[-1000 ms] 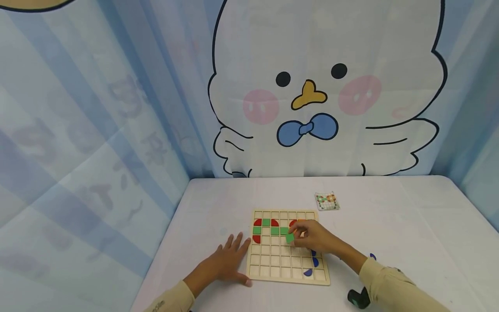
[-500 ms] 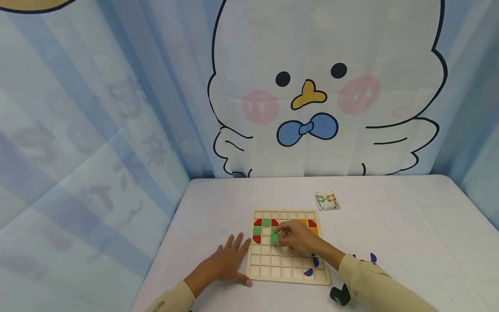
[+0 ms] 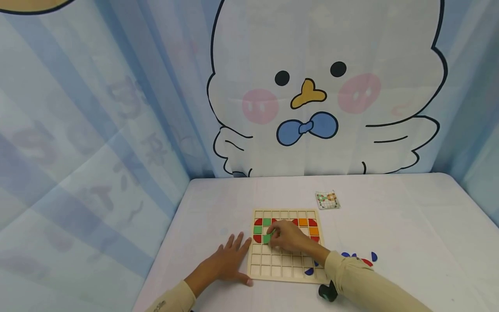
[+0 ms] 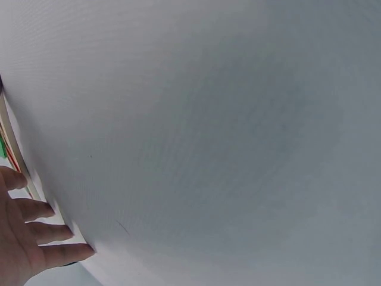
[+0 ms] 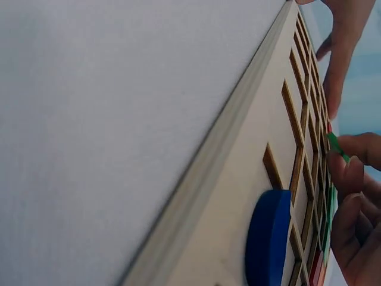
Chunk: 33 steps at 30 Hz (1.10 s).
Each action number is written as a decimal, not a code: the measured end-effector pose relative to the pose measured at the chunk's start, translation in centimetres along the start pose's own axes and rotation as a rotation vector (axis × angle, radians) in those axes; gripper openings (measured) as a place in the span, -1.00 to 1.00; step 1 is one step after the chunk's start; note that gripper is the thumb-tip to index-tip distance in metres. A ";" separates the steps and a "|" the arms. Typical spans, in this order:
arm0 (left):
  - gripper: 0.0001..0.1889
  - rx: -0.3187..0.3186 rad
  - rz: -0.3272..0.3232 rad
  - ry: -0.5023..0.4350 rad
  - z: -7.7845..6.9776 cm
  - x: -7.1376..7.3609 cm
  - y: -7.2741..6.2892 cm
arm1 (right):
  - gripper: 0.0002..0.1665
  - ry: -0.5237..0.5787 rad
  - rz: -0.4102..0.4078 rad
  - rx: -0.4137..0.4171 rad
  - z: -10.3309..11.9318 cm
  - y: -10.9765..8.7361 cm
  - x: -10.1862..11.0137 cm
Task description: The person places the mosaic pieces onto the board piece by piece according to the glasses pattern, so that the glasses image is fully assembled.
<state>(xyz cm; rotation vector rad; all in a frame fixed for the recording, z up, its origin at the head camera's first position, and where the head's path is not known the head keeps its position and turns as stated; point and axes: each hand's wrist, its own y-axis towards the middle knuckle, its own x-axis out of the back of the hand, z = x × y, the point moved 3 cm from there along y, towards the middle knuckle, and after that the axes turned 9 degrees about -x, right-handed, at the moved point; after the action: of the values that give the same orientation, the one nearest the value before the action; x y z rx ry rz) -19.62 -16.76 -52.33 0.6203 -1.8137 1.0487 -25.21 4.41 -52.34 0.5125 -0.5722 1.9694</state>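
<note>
A square wooden grid board (image 3: 276,272) lies on the white table, with red, green and orange pieces in its far rows. Over the third row near the left side, my right hand (image 3: 289,237) pinches a green square tile (image 3: 267,239) between thumb and forefinger. The right wrist view shows that same green tile (image 5: 337,145) tilted at the fingertips. My left hand (image 3: 230,263) rests with fingers spread along the board's left edge. In the left wrist view, the left hand (image 4: 27,238) has straight fingers beside the board's side.
Behind the board lies a small pattern card (image 3: 328,200). Blue half-round pieces (image 3: 309,271) sit on the board's near right part. More blue pieces (image 3: 374,256) and a red piece (image 3: 367,262) are loose to the right. A dark object (image 3: 328,292) is beside the right sleeve.
My right hand has moved left across the board with the green tile, from the middle columns toward the left side. The left hand has stayed in place.
</note>
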 end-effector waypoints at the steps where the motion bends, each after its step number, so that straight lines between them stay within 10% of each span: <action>1: 0.28 -0.001 -0.002 -0.003 0.0 0.0 0.0 | -0.73 -0.017 -0.007 -0.007 0.1 0.1 -0.1; 33: 0.27 0.003 -0.006 0.003 0.1 0.0 0.1 | -0.86 -0.255 -0.011 0.108 0.8 0.9 0.7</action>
<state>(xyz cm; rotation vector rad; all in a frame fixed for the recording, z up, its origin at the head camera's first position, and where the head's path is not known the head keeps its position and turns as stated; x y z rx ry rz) -19.69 -16.78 -52.41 0.6252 -1.8066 1.0478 -26.25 4.08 -51.50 0.8401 -0.6212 1.9454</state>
